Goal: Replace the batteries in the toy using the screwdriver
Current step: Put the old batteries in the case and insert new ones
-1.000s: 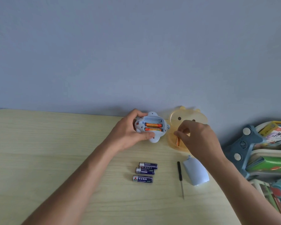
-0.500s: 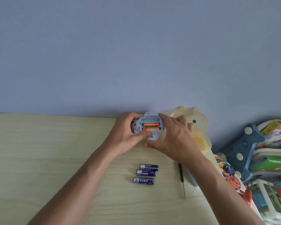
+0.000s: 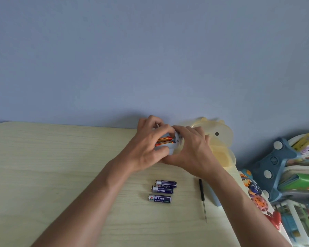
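The toy (image 3: 173,146), a small pale-blue plastic body, is held at the far edge of the table (image 3: 61,166), close to the wall, with its battery bay turned up. The left hand (image 3: 148,148) is curled round the toy's left side, thumb along the near edge; the right hand (image 3: 191,150) is wrapped round the right end, fingers bent over the top. Two orange batteries (image 3: 163,141) are seen lying side by side in the bay, between the two hands. Three blue batteries (image 3: 162,190) are laid out on the table nearer the body, well apart from the toy; the screwdriver (image 3: 202,196) lies to their right, untouched. The toy is judged light, rigid and smooth-shelled, so likely to slip or turn if pinched at one point only; it is best taken by its two ends, the bay left free. The cells are judged small, hard and prone to roll; they should be levered up at one end. Most of the toy is covered by the hands, and its shape cannot be made out. A pale-blue piece (image 3: 214,197), perhaps the bay cover, is mostly hidden under the right forearm. The yellow container (image 3: 219,139) behind is partly blocked. Whether a fingertip is already on a cell cannot be told.
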